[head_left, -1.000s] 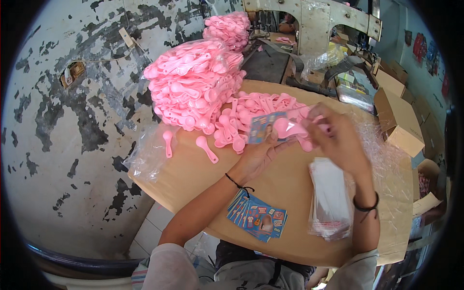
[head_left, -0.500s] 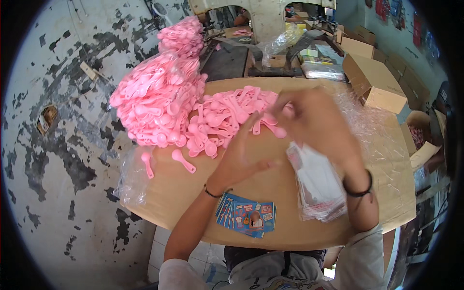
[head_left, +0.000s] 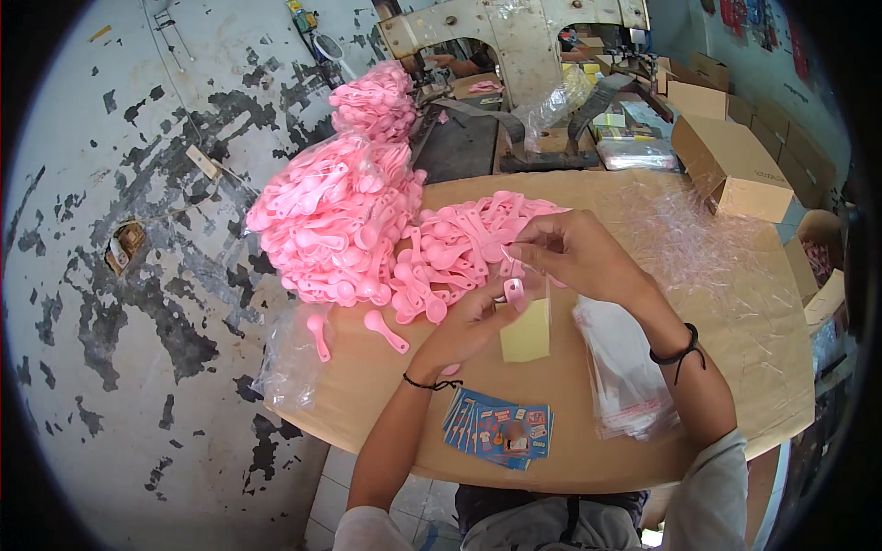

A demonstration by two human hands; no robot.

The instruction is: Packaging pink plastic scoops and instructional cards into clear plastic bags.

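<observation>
My left hand (head_left: 467, 329) is closed on a yellow card (head_left: 525, 332) that hangs below its thumb, seemingly in clear plastic. A pink measuring spoon (head_left: 514, 292) shows just above that thumb; whether it is gripped or inside the plastic, I cannot tell. My right hand (head_left: 581, 250) pinches close above the spoon, and what lies between its fingertips is too small to make out. Just beyond both hands lies a loose heap of pink spoons (head_left: 455, 241). Nearer me, a fanned stack of blue printed cards (head_left: 501, 432) rests beside a pile of clear plastic bags (head_left: 625, 372).
Large bags packed with pink spoons (head_left: 335, 220) stand at the back left. Two single spoons (head_left: 386, 331) lie in front of them. Crumpled plastic (head_left: 289, 363) hangs at the left table edge. An open cardboard box (head_left: 730, 165) and a machine frame (head_left: 528, 64) stand behind the table.
My hands have come together near the heap, and the yellow card and a spoon now show at the left hand. The whole view has shifted, with the table lower and further right.
</observation>
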